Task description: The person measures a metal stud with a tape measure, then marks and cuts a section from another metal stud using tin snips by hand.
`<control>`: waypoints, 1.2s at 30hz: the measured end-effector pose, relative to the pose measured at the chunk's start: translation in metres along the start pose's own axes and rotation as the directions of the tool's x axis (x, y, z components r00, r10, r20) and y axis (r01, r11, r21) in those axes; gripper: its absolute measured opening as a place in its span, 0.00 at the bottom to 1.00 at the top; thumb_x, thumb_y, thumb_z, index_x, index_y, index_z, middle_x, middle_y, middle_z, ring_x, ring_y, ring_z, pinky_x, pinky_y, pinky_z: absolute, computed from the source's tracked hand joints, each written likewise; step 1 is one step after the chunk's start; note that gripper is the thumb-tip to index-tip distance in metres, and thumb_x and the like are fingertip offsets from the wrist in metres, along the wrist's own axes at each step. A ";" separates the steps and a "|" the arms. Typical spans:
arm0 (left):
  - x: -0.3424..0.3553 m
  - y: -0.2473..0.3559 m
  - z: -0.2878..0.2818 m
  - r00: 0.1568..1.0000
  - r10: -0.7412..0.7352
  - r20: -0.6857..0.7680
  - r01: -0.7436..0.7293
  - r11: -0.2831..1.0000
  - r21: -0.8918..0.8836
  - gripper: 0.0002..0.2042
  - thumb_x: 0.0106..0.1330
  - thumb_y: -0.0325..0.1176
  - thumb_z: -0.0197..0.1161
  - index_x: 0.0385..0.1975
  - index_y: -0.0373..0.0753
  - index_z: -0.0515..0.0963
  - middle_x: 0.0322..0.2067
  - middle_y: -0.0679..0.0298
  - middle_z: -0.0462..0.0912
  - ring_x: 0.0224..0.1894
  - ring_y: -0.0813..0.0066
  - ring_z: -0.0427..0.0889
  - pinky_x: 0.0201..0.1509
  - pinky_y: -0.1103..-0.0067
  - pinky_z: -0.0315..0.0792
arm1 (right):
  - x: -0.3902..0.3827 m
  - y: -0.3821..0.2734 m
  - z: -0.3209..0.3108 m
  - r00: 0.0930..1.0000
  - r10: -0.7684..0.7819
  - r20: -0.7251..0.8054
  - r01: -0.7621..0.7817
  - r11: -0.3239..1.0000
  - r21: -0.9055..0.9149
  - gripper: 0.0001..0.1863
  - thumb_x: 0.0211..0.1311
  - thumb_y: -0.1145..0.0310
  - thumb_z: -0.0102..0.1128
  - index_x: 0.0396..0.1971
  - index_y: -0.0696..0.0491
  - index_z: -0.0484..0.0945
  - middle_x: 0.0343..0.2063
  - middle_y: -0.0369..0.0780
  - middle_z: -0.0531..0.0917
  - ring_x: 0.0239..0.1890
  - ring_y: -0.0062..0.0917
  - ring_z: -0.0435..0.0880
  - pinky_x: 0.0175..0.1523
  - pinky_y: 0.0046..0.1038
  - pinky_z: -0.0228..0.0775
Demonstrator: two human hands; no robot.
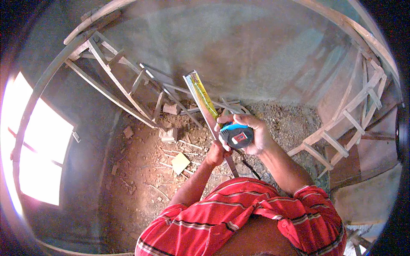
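My right hand [256, 135] is closed round a black and blue tape measure [239, 136] in front of my chest. Its yellow blade [204, 95] is drawn out, running away from me and slightly left along a long metal bar [198, 94]. Lower on that bar, my left hand [217, 154] is closed round it, just left of the tape case. The bar's near end [232, 166] reaches back toward my red striped shirt. Where the hands meet, some of the fingers are hidden behind the tape case.
Left and right stand wooden ladder-like frames [124, 81] [341, 123] against the plastered wall [265, 51]. Rubble covers the floor [145, 170], with blocks [168, 135], sticks and a yellow square piece [180, 163]. A bright window opening [38, 145] is at the left.
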State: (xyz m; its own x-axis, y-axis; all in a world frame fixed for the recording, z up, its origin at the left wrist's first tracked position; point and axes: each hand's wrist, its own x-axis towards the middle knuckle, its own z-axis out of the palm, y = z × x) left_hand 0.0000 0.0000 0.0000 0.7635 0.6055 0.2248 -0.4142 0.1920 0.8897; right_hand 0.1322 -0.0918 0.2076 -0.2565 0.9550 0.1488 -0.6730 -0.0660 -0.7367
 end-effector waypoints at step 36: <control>-0.027 0.166 -0.180 0.575 0.059 -0.816 -0.457 0.850 -0.261 0.48 0.39 0.82 0.51 0.44 0.40 0.77 0.25 0.64 0.71 0.26 0.73 0.70 0.33 0.71 0.75 | -0.230 0.002 -0.270 0.605 0.369 -0.706 -0.790 0.387 -0.475 0.38 0.45 0.63 0.65 0.60 0.60 0.74 0.50 0.41 0.83 0.51 0.25 0.79 0.57 0.24 0.67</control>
State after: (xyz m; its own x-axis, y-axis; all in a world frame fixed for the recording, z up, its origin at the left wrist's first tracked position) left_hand -0.1789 0.1544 0.0696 0.0104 0.9898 -0.1423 -0.8306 0.0878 0.5500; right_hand 0.3767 -0.2333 -0.0060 0.0858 0.7571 -0.6477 0.2718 -0.6432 -0.7158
